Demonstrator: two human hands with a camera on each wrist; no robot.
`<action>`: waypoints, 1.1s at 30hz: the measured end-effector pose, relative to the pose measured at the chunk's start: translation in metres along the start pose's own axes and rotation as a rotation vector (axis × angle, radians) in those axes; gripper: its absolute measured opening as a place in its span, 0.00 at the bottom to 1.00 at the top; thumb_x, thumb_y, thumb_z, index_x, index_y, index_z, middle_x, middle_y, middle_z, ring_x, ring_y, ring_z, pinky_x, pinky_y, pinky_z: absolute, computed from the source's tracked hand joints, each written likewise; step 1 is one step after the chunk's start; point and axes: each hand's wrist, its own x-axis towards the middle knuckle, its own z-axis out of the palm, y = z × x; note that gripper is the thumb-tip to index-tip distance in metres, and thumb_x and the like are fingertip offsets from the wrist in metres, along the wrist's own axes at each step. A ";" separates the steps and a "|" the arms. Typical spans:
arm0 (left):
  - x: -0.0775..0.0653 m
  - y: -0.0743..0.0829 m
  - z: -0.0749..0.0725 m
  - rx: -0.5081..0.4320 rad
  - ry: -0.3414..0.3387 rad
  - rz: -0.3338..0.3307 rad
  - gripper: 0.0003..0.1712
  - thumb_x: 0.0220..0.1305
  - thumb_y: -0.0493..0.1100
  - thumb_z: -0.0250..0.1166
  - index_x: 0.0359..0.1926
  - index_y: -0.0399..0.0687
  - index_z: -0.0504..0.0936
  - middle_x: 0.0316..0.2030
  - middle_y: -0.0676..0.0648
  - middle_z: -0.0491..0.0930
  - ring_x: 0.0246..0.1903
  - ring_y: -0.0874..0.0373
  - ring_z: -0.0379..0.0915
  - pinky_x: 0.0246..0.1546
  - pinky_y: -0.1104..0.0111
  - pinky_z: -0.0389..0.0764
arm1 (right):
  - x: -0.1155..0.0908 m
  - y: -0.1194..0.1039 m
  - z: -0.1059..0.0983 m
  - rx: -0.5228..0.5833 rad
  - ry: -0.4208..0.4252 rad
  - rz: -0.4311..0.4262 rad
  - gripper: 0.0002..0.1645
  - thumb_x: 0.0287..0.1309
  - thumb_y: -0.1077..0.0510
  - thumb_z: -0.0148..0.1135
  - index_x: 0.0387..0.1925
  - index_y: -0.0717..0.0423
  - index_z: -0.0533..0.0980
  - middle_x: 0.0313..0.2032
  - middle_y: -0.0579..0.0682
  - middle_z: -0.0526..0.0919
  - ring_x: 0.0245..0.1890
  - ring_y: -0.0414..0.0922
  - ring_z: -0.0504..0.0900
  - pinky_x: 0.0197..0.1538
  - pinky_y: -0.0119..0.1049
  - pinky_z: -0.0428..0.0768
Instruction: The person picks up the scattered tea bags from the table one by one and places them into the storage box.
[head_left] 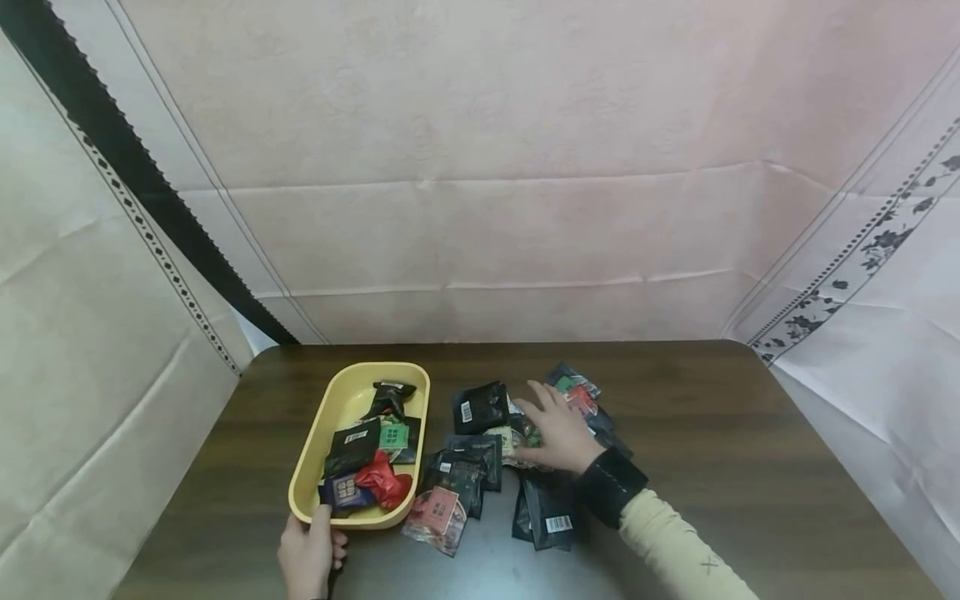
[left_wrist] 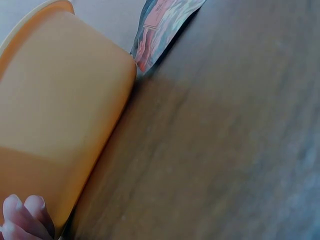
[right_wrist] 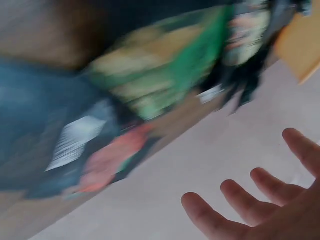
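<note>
My left hand holds the near left corner of a yellow plastic basket, thumb over the rim. Its curled fingertips show against the outer wall in the left wrist view. Inside the basket lie a red wrapped packet, a dark blue packet, a black packet and others. My right hand, fingers spread, hovers over a loose pile of sachets, nearest a green-and-clear sachet. Nothing shows in its grasp. The right wrist view is blurred around the sachets.
Between basket and right hand lie a black sachet and a sachet with a pink label, close to the basket's side. Black sachets with a white label lie nearer the front. Behind the brown table hangs pale cloth.
</note>
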 end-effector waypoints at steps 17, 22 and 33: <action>0.001 -0.002 -0.001 0.011 -0.006 -0.015 0.16 0.60 0.46 0.47 0.39 0.34 0.67 0.08 0.50 0.72 0.05 0.62 0.67 0.04 0.66 0.72 | -0.040 0.071 0.001 -0.044 -0.224 0.242 0.50 0.28 0.44 0.76 0.60 0.47 0.68 0.61 0.61 0.62 0.54 0.62 0.65 0.41 0.61 0.75; 0.000 -0.003 0.000 0.016 -0.008 -0.026 0.16 0.60 0.46 0.47 0.39 0.34 0.67 0.08 0.50 0.72 0.05 0.61 0.67 0.04 0.66 0.72 | -0.042 0.074 0.004 -0.040 -0.239 0.265 0.45 0.31 0.47 0.75 0.57 0.48 0.71 0.59 0.61 0.64 0.51 0.62 0.67 0.40 0.59 0.77; 0.000 -0.004 0.001 0.020 0.011 0.009 0.16 0.61 0.47 0.47 0.38 0.35 0.67 0.08 0.49 0.72 0.05 0.63 0.66 0.04 0.66 0.72 | -0.031 0.074 0.005 -0.039 -0.250 0.277 0.38 0.28 0.56 0.75 0.50 0.54 0.75 0.45 0.59 0.68 0.38 0.56 0.66 0.32 0.47 0.77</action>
